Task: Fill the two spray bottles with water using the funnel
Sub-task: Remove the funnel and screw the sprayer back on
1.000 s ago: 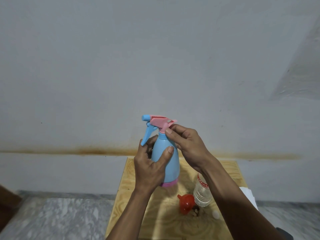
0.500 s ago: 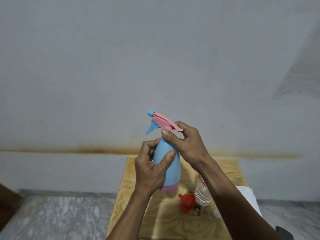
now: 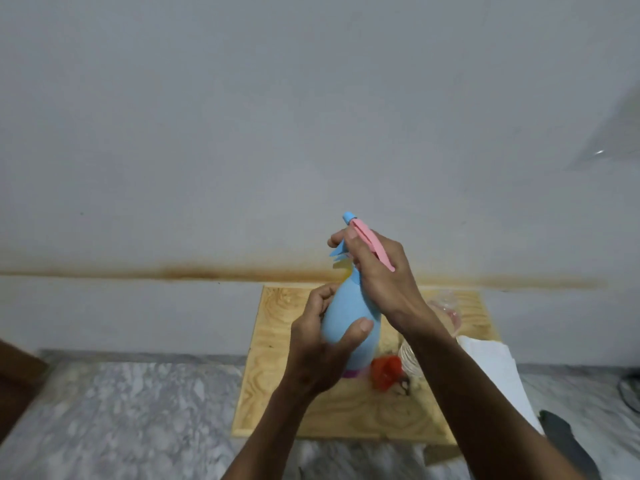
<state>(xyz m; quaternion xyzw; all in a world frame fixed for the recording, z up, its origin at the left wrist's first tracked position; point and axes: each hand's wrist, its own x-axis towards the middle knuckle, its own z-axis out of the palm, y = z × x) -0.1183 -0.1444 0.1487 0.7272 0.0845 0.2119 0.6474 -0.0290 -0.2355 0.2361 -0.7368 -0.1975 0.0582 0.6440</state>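
Note:
A light blue spray bottle (image 3: 346, 313) with a pink base is held up above the wooden board (image 3: 277, 393). My left hand (image 3: 318, 355) grips its body from the left. My right hand (image 3: 377, 275) grips the pink and blue spray head (image 3: 367, 240) at the neck. A red funnel (image 3: 386, 372) lies on the board just below the bottle. A clear plastic water bottle (image 3: 410, 363) stands right beside the funnel, mostly hidden by my right forearm.
The board lies on a grey marble floor (image 3: 121, 410) against a white wall. A white cloth or paper (image 3: 495, 368) lies at the board's right edge, with a dark object (image 3: 564, 441) beyond it. A clear pink-tinted item (image 3: 446, 306) sits at the board's back right.
The spray head has turned clockwise under my right hand, its nozzle swinging from left toward the wall. Both hands and the bottle shifted slightly right.

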